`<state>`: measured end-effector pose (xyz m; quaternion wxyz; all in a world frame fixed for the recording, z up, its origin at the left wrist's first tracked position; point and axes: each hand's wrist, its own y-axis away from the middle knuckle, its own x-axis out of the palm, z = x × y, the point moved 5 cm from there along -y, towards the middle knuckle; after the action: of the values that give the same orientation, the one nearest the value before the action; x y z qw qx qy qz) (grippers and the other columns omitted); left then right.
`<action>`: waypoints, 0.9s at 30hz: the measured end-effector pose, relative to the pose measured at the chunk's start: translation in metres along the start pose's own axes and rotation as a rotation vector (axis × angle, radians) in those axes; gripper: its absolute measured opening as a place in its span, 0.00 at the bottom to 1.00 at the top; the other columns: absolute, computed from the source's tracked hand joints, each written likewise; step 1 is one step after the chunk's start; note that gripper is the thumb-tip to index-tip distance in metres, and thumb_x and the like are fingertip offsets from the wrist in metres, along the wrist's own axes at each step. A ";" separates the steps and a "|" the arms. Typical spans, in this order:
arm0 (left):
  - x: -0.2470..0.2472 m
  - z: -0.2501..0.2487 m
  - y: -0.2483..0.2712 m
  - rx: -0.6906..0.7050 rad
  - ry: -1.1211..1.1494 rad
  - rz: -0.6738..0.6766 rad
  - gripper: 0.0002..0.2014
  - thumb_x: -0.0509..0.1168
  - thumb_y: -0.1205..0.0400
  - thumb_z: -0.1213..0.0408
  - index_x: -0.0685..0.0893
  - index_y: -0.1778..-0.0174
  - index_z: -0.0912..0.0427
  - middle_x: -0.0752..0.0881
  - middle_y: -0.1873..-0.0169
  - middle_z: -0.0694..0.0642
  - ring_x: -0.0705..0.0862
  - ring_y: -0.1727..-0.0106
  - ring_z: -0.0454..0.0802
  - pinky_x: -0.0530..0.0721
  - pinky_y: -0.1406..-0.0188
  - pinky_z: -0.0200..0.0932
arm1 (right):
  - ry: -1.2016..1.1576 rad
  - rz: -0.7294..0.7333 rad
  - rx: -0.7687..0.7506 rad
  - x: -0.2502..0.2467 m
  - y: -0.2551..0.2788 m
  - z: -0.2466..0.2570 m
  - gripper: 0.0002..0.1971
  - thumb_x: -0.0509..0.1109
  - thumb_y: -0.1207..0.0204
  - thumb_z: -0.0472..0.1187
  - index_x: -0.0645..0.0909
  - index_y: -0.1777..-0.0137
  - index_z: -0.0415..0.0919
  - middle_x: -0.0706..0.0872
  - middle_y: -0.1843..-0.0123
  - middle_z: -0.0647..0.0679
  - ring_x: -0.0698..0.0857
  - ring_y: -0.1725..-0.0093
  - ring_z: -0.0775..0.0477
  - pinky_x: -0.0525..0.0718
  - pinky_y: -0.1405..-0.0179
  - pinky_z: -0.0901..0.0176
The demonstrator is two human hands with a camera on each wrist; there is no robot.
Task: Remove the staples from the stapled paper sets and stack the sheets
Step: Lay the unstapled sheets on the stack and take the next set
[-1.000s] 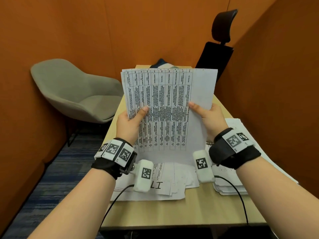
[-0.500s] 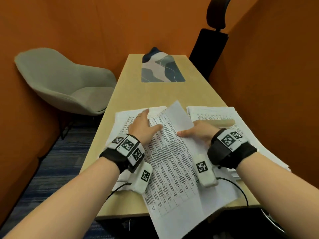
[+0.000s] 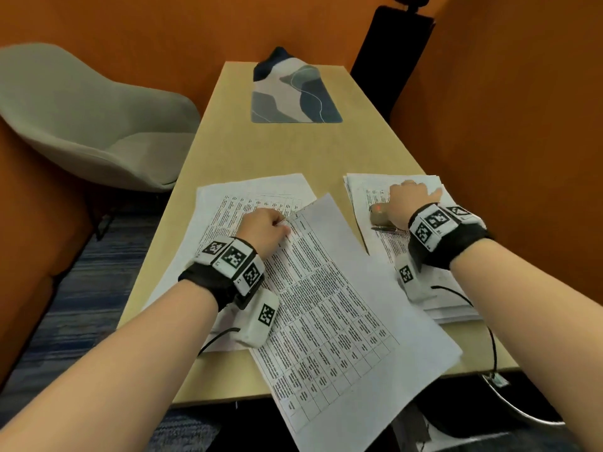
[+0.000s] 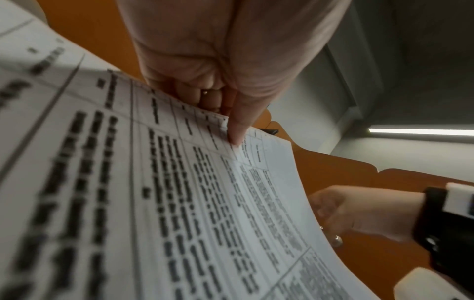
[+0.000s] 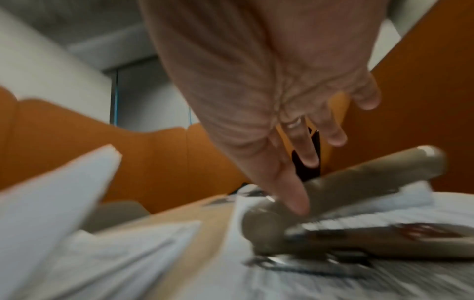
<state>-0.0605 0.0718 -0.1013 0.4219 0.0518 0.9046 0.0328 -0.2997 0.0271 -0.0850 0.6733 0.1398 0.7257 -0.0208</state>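
Note:
A stapled paper set point(image 3: 326, 305) printed with tables lies slantwise on the table, its near end hanging over the front edge. My left hand point(image 3: 284, 223) rests at its top corner with fingers curled; in the left wrist view the left hand point(image 4: 231, 125) pinches that corner of the paper set point(image 4: 179, 203). Loose sheets point(image 3: 228, 197) lie beneath it. My right hand point(image 3: 414, 190) is over the right paper stack point(image 3: 365, 187), fingers spread. In the right wrist view the right hand point(image 5: 311, 154) hovers on a beige stapler point(image 5: 359, 182), thumb tip touching it.
A thin dark metal tool point(image 3: 385, 228) lies just in front of the stapler point(image 3: 378, 213). A patterned mat point(image 3: 293, 96) sits at the far end of the table point(image 3: 293, 148). A grey chair point(image 3: 91, 115) stands left, a black office chair point(image 3: 391, 53) behind; orange walls close in.
Both hands held the set upright, then laid it flat on the table. My right hand has let go and moved right to the stapler; my left hand's fingers have curled at the corner.

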 end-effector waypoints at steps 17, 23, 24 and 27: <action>0.004 -0.011 0.007 0.075 0.084 -0.051 0.12 0.60 0.16 0.65 0.84 0.40 0.61 0.87 0.48 0.58 0.81 0.51 0.48 0.71 0.51 0.34 | -0.709 -0.323 -0.126 -0.057 0.020 0.021 0.18 0.70 0.27 0.41 0.72 0.41 0.34 0.76 0.52 0.42 0.77 0.55 0.41 0.79 0.57 0.51; 0.003 -0.005 0.008 0.098 0.204 -0.082 0.14 0.63 0.18 0.68 0.83 0.38 0.52 0.82 0.61 0.48 0.80 0.59 0.41 0.70 0.64 0.17 | -0.150 0.057 -0.058 0.000 0.007 0.000 0.16 0.66 0.22 0.48 0.79 0.50 0.32 0.80 0.57 0.40 0.80 0.55 0.38 0.78 0.58 0.53; 0.003 -0.005 0.007 0.107 0.221 -0.088 0.14 0.64 0.18 0.68 0.83 0.39 0.50 0.80 0.64 0.47 0.77 0.64 0.38 0.69 0.69 0.16 | -0.125 0.084 -0.050 0.004 0.008 -0.002 0.16 0.67 0.22 0.48 0.79 0.54 0.32 0.80 0.59 0.41 0.79 0.57 0.39 0.77 0.60 0.54; 0.005 -0.003 0.005 0.127 0.247 -0.093 0.15 0.64 0.19 0.68 0.83 0.40 0.47 0.82 0.61 0.50 0.77 0.64 0.39 0.70 0.67 0.20 | -0.208 0.031 -0.036 -0.002 0.013 -0.001 0.18 0.63 0.21 0.53 0.79 0.48 0.36 0.84 0.46 0.39 0.81 0.50 0.39 0.76 0.51 0.52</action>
<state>-0.0657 0.0768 -0.1022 0.3043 0.0320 0.9513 -0.0380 -0.2977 0.0395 -0.0806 0.7477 0.1360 0.6499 -0.0117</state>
